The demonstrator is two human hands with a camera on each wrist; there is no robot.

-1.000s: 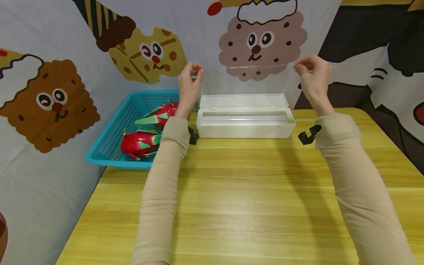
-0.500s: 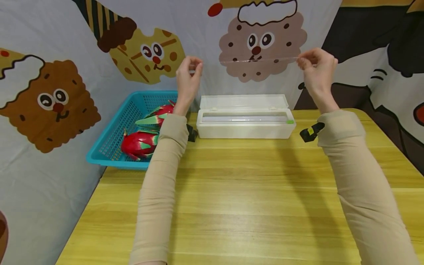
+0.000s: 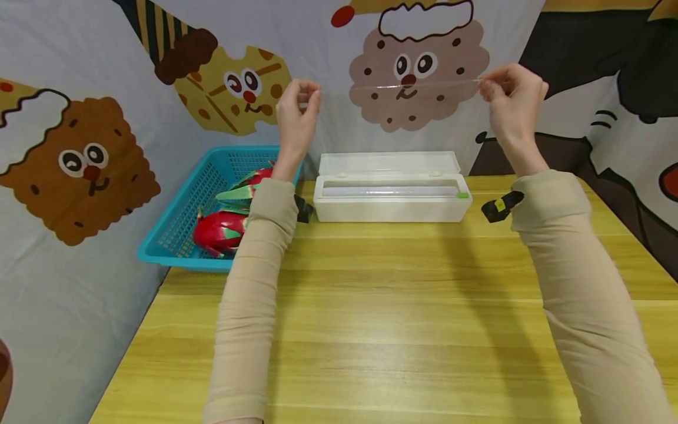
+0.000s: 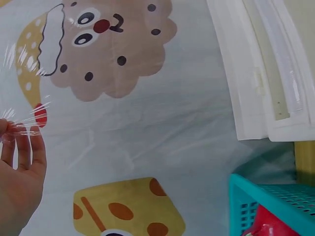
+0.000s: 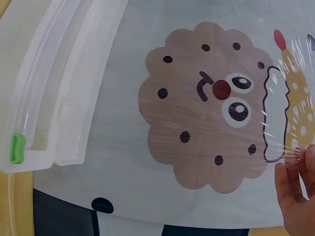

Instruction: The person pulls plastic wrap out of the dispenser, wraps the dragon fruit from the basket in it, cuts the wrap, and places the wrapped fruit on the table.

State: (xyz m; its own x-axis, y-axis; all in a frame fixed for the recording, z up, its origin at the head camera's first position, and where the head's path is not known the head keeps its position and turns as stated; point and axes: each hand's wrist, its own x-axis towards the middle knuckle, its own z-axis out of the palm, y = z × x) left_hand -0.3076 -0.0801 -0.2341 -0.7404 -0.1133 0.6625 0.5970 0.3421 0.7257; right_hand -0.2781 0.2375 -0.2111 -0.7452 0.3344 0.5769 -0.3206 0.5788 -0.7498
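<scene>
Between both raised hands stretches a clear sheet of plastic wrap (image 3: 402,86), its edge a faint shiny line in the head view. My left hand (image 3: 298,121) pinches one corner, and creases fan out from its fingertips in the left wrist view. At the other corner my right hand (image 3: 515,109) pinches the film between thumb and fingers. Below and between the hands stands a white wrap dispenser box (image 3: 393,209), lid up, with a roll of film (image 3: 389,191) lying inside. How far the sheet hangs down is hard to tell, as it is transparent.
A blue basket (image 3: 153,254) at the left back of the wooden table (image 3: 402,330) holds red dragon fruits (image 3: 218,231), partly hidden by my left forearm. Behind the table hangs a cloth backdrop (image 3: 328,53) printed with cartoon biscuits. A green slider (image 5: 17,148) sits at the box's end.
Both hands have risen and moved slightly apart, the left one leftward and the right one rightward. The film's edge has gone up with them. The box and basket stay put.
</scene>
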